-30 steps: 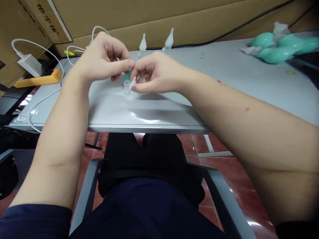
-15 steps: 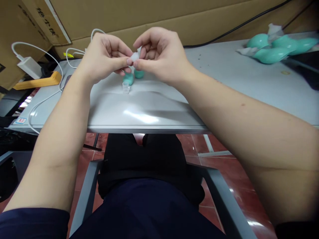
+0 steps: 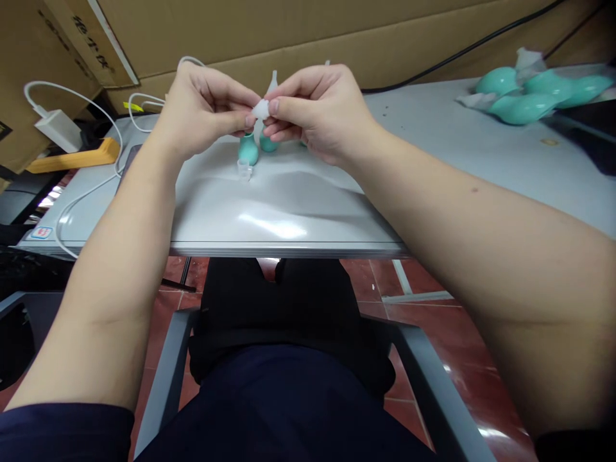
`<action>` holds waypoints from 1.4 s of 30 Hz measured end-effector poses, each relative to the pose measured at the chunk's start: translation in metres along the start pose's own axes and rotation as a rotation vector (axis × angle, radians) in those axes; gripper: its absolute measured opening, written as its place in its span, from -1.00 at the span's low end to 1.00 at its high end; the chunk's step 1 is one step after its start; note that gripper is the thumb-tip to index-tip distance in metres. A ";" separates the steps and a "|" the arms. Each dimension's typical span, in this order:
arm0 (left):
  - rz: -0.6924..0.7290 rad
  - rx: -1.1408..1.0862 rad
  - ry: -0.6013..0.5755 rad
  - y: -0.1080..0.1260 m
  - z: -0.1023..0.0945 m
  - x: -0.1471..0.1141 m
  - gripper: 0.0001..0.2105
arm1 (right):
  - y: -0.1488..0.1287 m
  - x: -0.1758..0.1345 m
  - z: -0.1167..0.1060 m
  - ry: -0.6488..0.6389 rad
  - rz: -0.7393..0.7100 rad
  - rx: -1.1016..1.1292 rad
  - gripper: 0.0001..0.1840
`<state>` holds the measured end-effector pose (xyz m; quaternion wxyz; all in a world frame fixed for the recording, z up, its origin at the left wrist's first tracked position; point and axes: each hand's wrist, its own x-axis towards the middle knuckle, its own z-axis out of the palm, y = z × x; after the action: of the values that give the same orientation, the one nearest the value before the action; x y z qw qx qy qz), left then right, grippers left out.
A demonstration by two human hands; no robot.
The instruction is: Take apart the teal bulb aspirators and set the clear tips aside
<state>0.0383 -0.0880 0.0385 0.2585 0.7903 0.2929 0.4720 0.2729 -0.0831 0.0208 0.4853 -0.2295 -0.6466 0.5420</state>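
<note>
A small translucent white plastic piece (image 3: pixel 261 109) is being held up above the bench (image 3: pixel 298 205), pinched from both sides. It is looking pale, cloudy and slightly tapered, but it is too small and too covered by fingertips to tell which way its long axis is running or where its narrow end is pointing. The left hand (image 3: pixel 205 109) is clamping it between thumb and forefinger from the left, and the right hand (image 3: pixel 315 109) is clamping it between thumb and forefinger from the right, the fingertips of the two hands nearly meeting over it.

Just below the hands, a teal bulb (image 3: pixel 248 149) is standing upright on the bench with a second teal bulb (image 3: pixel 267 142) close behind it. A small clear cap (image 3: pixel 244 169) is sitting on the bench just in front of the first bulb. Far off at the right, a pile of teal bulbs (image 3: pixel 534 93) is lying on the bench. A white charger (image 3: pixel 58 128) with its cable is resting at the left.
</note>
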 end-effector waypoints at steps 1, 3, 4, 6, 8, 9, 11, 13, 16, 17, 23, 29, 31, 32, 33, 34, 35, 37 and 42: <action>0.004 -0.001 0.015 0.002 0.002 -0.001 -0.56 | 0.000 0.000 0.000 0.006 0.000 -0.010 -0.86; 0.008 -0.021 0.035 0.006 0.005 -0.002 -0.49 | 0.001 0.000 0.001 0.024 0.000 -0.028 -0.87; 0.007 -0.030 0.032 0.007 0.006 -0.003 -0.46 | 0.002 0.000 0.002 0.031 0.000 -0.038 -0.86; 0.005 -0.020 0.019 0.007 0.008 -0.004 -0.45 | 0.003 0.000 0.004 0.027 0.004 -0.065 -0.82; 0.004 0.011 0.028 0.006 0.008 -0.004 -0.50 | 0.004 0.000 0.006 0.014 0.004 -0.089 -0.79; -0.001 0.023 0.038 0.006 0.007 -0.005 -0.53 | 0.004 0.000 0.007 0.009 0.002 -0.099 -0.78; -0.019 0.033 0.035 0.007 0.007 -0.005 -0.56 | 0.004 0.000 0.008 0.018 -0.005 -0.110 -0.77; -0.026 0.031 0.028 0.009 0.006 -0.006 -0.54 | 0.003 0.000 0.010 0.036 -0.003 -0.113 -0.79; -0.013 0.030 0.038 0.010 0.006 -0.006 -0.48 | 0.002 -0.001 0.011 0.050 0.006 -0.094 -0.82; -0.018 0.033 0.032 0.008 0.005 -0.005 -0.48 | 0.002 -0.001 0.012 0.047 0.008 -0.088 -0.82; 0.011 0.019 -0.036 -0.024 -0.008 0.007 -0.49 | 0.000 0.000 0.014 0.067 0.076 0.003 -0.70; 0.058 0.015 -0.031 -0.015 -0.009 0.000 -0.59 | 0.006 0.003 0.009 0.032 0.103 0.135 -0.72; 0.097 -0.015 -0.009 -0.016 -0.008 0.000 -0.57 | 0.010 0.005 0.006 0.015 0.135 0.190 -0.73; 0.119 -0.031 0.000 -0.020 -0.009 0.003 -0.54 | 0.012 0.006 0.004 0.007 0.148 0.209 -0.74; 0.127 -0.042 0.003 -0.026 -0.010 0.006 -0.50 | 0.014 0.006 0.003 0.000 0.157 0.220 -0.76; 0.132 -0.044 0.001 -0.033 -0.011 0.009 -0.46 | 0.015 0.007 0.003 -0.003 0.159 0.223 -0.79; 0.131 -0.046 -0.034 -0.039 -0.013 0.012 -0.44 | 0.015 0.007 0.003 0.000 0.158 0.219 -0.80; 0.117 -0.044 -0.072 -0.046 -0.015 0.015 -0.44 | 0.014 0.007 0.005 0.011 0.158 0.203 -0.81; 0.135 -0.043 0.025 -0.031 -0.008 0.005 -0.46 | 0.013 0.005 0.013 -0.001 0.104 0.258 -0.69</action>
<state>0.0258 -0.0621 0.0238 0.2395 0.7966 0.2318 0.5043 0.2568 -0.0813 0.0109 0.4815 -0.1980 -0.5589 0.6454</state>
